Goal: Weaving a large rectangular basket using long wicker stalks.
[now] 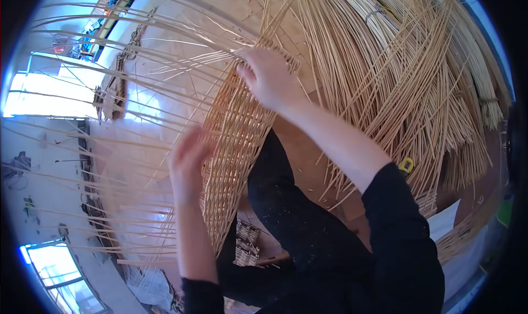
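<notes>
A long woven wicker basket piece (240,124) leans over my lap, its close weave of pale tan rods running from near my knees to the far side. Long bare stakes (118,140) fan out from it to the left. At its far end, my right hand (269,77) is closed, fingers curled at the woven edge on a wicker rod; its fingertips are partly hidden. My left hand (191,154) is beside the left edge of the weave, among the stakes. Motion blurs its fingers, so I cannot make out whether they hold anything.
Large heaps of loose wicker rods (396,83) cover the floor at right. A yellow tape measure (406,165) lies against them. A small woven piece (247,242) is on the floor between my legs (308,220). Windows (55,267) and a wall stand at left.
</notes>
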The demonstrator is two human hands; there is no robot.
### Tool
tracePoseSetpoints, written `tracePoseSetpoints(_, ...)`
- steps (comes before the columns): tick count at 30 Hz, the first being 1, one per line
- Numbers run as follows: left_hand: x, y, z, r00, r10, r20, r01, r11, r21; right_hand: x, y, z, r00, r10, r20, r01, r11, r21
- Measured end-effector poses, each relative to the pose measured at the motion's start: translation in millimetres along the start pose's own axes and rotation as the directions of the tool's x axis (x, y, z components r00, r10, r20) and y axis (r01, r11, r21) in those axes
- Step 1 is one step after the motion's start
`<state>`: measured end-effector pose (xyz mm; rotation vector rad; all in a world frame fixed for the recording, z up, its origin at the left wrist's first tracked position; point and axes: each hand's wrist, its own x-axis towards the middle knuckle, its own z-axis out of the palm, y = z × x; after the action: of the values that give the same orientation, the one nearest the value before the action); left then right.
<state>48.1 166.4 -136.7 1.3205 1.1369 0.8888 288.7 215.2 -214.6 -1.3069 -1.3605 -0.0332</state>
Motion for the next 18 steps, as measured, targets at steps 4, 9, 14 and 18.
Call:
tracePoseSetpoints(4, -169.8, -79.8, -80.7, 0.889, -0.214, -0.405, 0.184, 0.977, -0.112, -94.0, -136.6, 8.4, 0.937, -0.118, 0.327, -0.038, 0.9, 0.434)
tracePoseSetpoints(9, -323.3, -124.3, -126.9, 0.741, -0.113, -0.662, 0.163, 0.986, 0.015, -180.5, -334.3, -22.1, 0.777, -0.604, 0.179, 0.098, 0.396, 0.913)
tracePoseSetpoints(14, -372.0, -76.6, -160.2, 0.766, -0.059, -0.64, -0.012, 0.994, -0.106, -194.8, -443.0, -36.4, 0.649, -0.618, 0.443, 0.008, 0.588, 0.809)
tracePoseSetpoints(18, -354.5, -28.2, -149.1, 0.858, 0.106, -0.503, 0.078, 0.94, 0.331, -121.4, -418.9, -40.0, 0.819, -0.339, 0.464, -0.122, 0.686, 0.717)
